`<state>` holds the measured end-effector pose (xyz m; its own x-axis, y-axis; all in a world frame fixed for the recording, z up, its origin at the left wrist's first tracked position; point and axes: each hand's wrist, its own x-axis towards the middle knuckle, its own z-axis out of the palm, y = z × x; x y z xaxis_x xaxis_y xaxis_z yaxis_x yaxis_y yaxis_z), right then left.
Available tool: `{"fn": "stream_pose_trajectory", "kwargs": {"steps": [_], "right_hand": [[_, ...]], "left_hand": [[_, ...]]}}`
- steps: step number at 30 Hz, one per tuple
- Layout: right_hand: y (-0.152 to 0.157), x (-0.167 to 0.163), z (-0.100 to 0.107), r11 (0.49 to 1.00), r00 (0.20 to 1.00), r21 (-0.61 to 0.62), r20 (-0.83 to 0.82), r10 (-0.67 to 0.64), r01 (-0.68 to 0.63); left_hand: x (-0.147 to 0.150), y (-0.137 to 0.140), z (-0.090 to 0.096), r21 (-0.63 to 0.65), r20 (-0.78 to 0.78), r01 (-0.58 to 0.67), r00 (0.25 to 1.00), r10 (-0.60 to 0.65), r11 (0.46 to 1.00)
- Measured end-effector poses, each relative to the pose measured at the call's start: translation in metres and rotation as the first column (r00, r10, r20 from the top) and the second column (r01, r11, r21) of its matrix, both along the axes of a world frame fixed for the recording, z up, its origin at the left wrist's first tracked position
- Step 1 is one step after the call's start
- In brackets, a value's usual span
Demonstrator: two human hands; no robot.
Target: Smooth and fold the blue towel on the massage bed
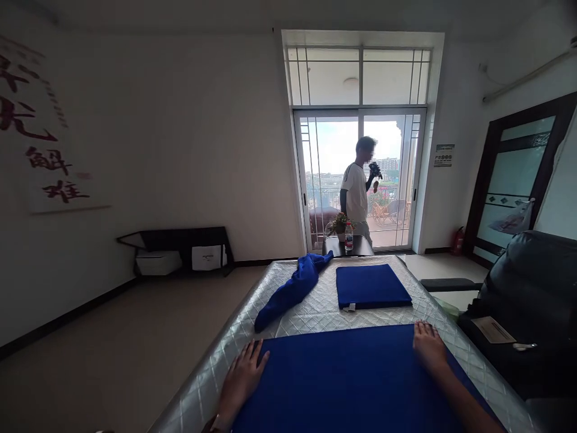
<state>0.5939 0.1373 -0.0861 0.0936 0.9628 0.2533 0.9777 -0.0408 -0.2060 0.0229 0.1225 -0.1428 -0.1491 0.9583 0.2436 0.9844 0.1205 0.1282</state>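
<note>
- Near edge of the spread blue cloth (351,385) runs off the bottom of the frame; its full outline cannot be read.
- Both forearms are cut off at the bottom edge. Palms face down, so what lies under them is hidden.
- Left hand (241,379): flat, fingers extended and close together, resting at the cloth's far left corner. Fingertips lie on the blue fabric; the heel of the hand sits on the quilted silver table cover (315,310).
- Right hand (428,347): flat, fingers slightly spread, pressed on the cloth's far right corner, fully on the fabric.
- The spread cloth lies between and beneath the two hands, its far edge running straight from one hand to the other.
- Beyond the right hand, well apart: a folded blue cloth (370,286), neat square, small white tag at its near edge.
- Beyond the left hand: a crumpled blue cloth (293,288), lying diagonally in a long bundle.
- Past the table's far end: a small dark table with a water bottle (348,236) and a potted plant (339,225), details too small to read.
- A person (356,192) stands at the glass balcony door, backlit; the object held near the head is hard to make out.
- Right of the right hand: a black leather chair (527,300), partly cut off by the frame.
</note>
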Motion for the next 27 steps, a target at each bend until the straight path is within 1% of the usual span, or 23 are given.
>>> {"fn": "stream_pose_trajectory", "kwargs": {"steps": [2, 3, 6, 8, 10, 11, 13, 16, 19, 21, 23, 27], "right_hand": [[0.002, -0.038, 0.001, 0.996, 0.996, -0.023, 0.022, 0.089, -0.088], [0.001, -0.061, 0.0, 0.987, 0.987, -0.034, 0.029, 0.156, -0.155], [-0.009, -0.137, -0.004, 0.93, 0.931, -0.054, 0.025, 0.364, -0.362], [-0.016, -0.181, -0.007, 0.876, 0.878, -0.066, -0.025, 0.478, -0.478], [-0.021, -0.213, -0.009, 0.825, 0.829, -0.085, -0.093, 0.551, -0.558], [-0.022, -0.223, -0.01, 0.81, 0.814, -0.097, -0.121, 0.567, -0.579], [-0.021, -0.231, -0.01, 0.798, 0.805, -0.121, -0.151, 0.573, -0.591], [-0.016, -0.221, -0.011, 0.801, 0.814, -0.151, -0.163, 0.558, -0.58], [-0.009, -0.189, -0.014, 0.824, 0.838, -0.158, -0.155, 0.523, -0.544], [-0.005, -0.157, -0.017, 0.851, 0.861, -0.143, -0.147, 0.487, -0.505], [-0.001, -0.118, -0.02, 0.881, 0.887, -0.129, -0.143, 0.439, -0.456], [0.005, -0.029, -0.024, 0.951, 0.961, -0.136, -0.051, 0.273, -0.277]], "left_hand": [[-0.001, 0.002, -0.003, 0.002, 0.013, -0.011, 1.0, 0.011, 1.0], [-0.001, 0.004, -0.005, -0.003, 0.018, -0.013, 1.0, 0.014, 1.0], [-0.003, 0.005, -0.007, -0.009, 0.031, -0.002, 1.0, 0.003, 1.0], [-0.003, 0.005, -0.007, -0.005, 0.044, 0.007, 0.999, -0.007, 1.0], [-0.003, 0.005, -0.006, 0.004, 0.056, 0.006, 0.998, -0.006, 1.0], [-0.003, 0.005, -0.005, 0.005, 0.059, 0.001, 0.998, -0.001, 1.0], [-0.002, 0.004, -0.003, -0.001, 0.057, -0.014, 0.998, 0.014, 1.0], [-0.001, 0.004, -0.001, 0.005, 0.054, -0.013, 0.998, 0.013, 1.0], [-0.002, 0.004, -0.002, 0.023, 0.061, -0.006, 0.998, 0.005, 1.0], [-0.003, 0.005, -0.004, 0.007, 0.062, -0.019, 0.998, 0.018, 1.0], [-0.005, 0.007, -0.007, -0.011, 0.053, -0.021, 0.998, 0.021, 1.0], [-0.006, 0.009, -0.01, -0.02, 0.022, -0.008, 1.0, 0.008, 1.0]]}}
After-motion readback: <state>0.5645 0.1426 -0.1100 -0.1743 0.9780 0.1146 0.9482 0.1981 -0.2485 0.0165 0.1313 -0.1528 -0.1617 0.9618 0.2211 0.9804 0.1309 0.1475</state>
